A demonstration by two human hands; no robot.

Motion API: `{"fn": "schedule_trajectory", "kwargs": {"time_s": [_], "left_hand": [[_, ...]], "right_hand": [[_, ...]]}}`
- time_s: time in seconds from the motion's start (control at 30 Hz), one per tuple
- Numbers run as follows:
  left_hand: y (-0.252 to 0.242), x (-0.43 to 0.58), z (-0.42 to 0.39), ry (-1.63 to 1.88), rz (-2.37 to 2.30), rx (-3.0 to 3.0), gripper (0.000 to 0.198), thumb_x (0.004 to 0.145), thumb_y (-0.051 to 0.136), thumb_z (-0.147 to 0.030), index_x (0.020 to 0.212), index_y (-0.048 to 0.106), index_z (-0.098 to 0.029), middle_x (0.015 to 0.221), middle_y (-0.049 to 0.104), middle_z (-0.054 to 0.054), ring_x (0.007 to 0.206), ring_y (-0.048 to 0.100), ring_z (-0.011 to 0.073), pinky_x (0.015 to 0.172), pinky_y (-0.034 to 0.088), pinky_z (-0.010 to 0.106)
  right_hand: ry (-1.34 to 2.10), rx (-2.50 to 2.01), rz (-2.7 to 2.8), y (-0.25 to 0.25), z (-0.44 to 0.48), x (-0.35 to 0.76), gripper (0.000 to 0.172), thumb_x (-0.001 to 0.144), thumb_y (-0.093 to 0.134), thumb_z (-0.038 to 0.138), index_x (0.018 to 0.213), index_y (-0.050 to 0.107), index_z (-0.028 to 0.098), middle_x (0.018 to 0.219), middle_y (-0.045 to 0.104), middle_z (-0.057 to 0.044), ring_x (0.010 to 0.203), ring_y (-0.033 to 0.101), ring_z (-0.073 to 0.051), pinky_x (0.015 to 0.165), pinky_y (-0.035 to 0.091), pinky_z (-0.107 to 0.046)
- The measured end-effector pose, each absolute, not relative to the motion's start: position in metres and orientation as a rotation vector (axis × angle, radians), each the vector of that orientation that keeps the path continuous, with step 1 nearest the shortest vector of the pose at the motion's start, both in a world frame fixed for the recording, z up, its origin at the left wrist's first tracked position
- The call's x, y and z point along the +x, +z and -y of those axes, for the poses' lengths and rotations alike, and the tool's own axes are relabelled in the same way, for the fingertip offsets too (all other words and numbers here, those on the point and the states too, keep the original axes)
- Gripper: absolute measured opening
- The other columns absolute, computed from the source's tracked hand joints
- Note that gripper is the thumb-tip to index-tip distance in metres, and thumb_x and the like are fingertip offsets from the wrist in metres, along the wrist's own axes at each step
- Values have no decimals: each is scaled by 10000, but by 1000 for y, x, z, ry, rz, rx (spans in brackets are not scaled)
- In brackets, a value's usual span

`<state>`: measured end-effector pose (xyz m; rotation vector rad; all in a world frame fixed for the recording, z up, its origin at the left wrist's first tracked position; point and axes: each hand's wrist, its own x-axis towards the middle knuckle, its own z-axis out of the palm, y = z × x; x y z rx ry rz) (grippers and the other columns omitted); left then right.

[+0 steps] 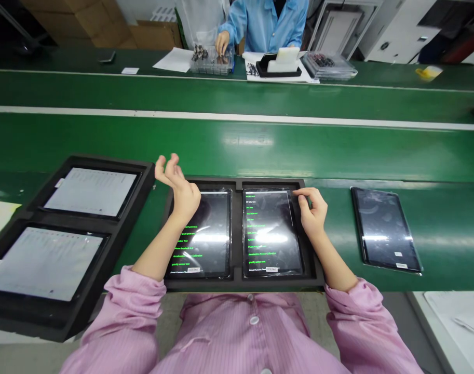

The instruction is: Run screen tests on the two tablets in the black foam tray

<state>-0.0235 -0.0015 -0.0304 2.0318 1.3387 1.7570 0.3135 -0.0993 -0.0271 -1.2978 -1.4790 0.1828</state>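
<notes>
Two tablets lie side by side in a black foam tray (237, 183) right in front of me. Both screens are dark with lines of green text. My left hand (178, 184) is raised over the left tablet (209, 234), palm up, fingers loosely curled and apart, holding nothing. My right hand (312, 208) rests at the upper right corner of the right tablet (271, 231), its index finger stretched onto the screen's top edge and the other fingers curled.
A second black tray (104, 270) at the left holds two tablets with white screens. A dark tablet (384, 228) lies loose on the green belt at the right. Across the belt a person in a blue coat handles small parts in a clear tray (211, 63).
</notes>
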Motion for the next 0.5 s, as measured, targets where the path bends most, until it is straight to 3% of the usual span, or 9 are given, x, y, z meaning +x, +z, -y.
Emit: {"fn": "schedule_trajectory", "kwargs": {"time_s": [0.07, 0.1, 0.17, 0.23, 0.3, 0.33, 0.37, 0.43, 0.5], "left_hand": [[-29, -24, 2, 1741, -1348, 2041, 713, 891, 517, -143, 1529, 232, -285, 1632, 4, 151, 1581, 137, 330, 1279, 224, 585], [-27, -24, 3, 1727, -1337, 2024, 711, 929, 510, -174, 1553, 198, -310, 1655, -48, 138, 1583, 132, 331, 1269, 262, 571], [-23, -22, 6, 1696, -1283, 1949, 694, 1002, 491, -274, 1579, 122, -386, 1687, -130, 101, 1550, 261, 326, 1155, 477, 486], [-18, -19, 10, 1671, -1219, 1868, 685, 1042, 477, -368, 1585, 66, -437, 1707, -140, 92, 1437, 471, 306, 858, 646, 326], [-15, -17, 14, 1648, -1172, 1812, 699, 1047, 499, -404, 1590, 60, -430, 1722, 0, 131, 1207, 671, 253, 534, 581, 192], [-14, -17, 16, 1644, -1156, 1794, 702, 1043, 518, -405, 1592, 82, -410, 1699, 167, 156, 1028, 737, 207, 430, 504, 166], [-13, -17, 17, 1643, -1147, 1781, 699, 1035, 543, -404, 1592, 121, -386, 1609, 383, 162, 827, 747, 157, 374, 443, 162], [-13, -20, 19, 1641, -1169, 1759, 647, 1012, 594, -416, 1562, 268, -318, 1155, 721, 73, 494, 615, 93, 344, 390, 184], [-12, -24, 19, 1573, -1270, 1792, 519, 1021, 546, -517, 1452, 472, -237, 722, 666, -27, 367, 466, 89, 360, 375, 223]], "right_hand": [[170, -1307, 1488, -27, 99, 313, 209, 967, 501, 301, 869, 667, 220, 869, 703, -55, 859, 647, -240, 805, 514, -389], [164, -1312, 1491, -27, 99, 312, 206, 964, 497, 298, 870, 664, 221, 869, 701, -55, 861, 647, -242, 805, 515, -390], [153, -1321, 1488, -27, 99, 312, 198, 960, 492, 288, 875, 658, 222, 874, 697, -55, 862, 645, -243, 805, 515, -390], [142, -1324, 1480, -28, 98, 314, 189, 958, 487, 272, 891, 655, 220, 887, 693, -57, 869, 643, -242, 811, 513, -389], [119, -1347, 1477, -29, 97, 317, 181, 949, 480, 257, 915, 653, 217, 912, 687, -63, 891, 638, -246, 830, 510, -393], [105, -1378, 1477, -29, 97, 319, 183, 942, 472, 248, 928, 651, 216, 930, 683, -69, 914, 635, -250, 850, 507, -400], [88, -1426, 1479, -30, 96, 321, 190, 933, 463, 237, 944, 651, 214, 953, 676, -76, 944, 628, -256, 874, 501, -410], [56, -1567, 1489, -32, 95, 323, 219, 903, 457, 208, 983, 660, 211, 1028, 651, -96, 1023, 604, -272, 935, 478, -443], [36, -1728, 1511, -36, 95, 324, 267, 864, 461, 167, 1014, 677, 210, 1130, 608, -118, 1100, 564, -293, 979, 446, -486]]}}
